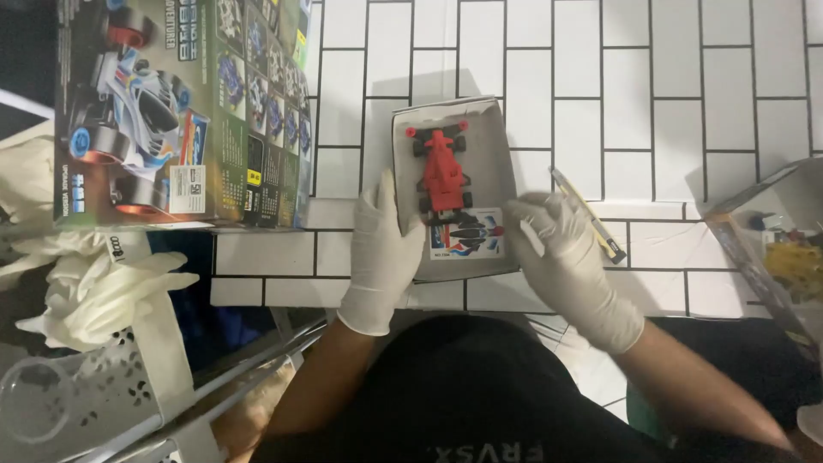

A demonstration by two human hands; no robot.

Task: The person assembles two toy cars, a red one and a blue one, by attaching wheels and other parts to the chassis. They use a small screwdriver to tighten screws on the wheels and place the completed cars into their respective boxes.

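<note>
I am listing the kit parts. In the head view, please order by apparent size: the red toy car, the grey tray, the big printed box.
1. Big printed box, though it may lie nearer the camera.
2. Grey tray.
3. Red toy car, inside the tray.

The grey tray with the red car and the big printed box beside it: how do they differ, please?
The grey tray is plain, shallow and open, held by the left hand and right hand. The printed box is larger, colourful, closed and untouched. Both rest on the white tiles.
</note>
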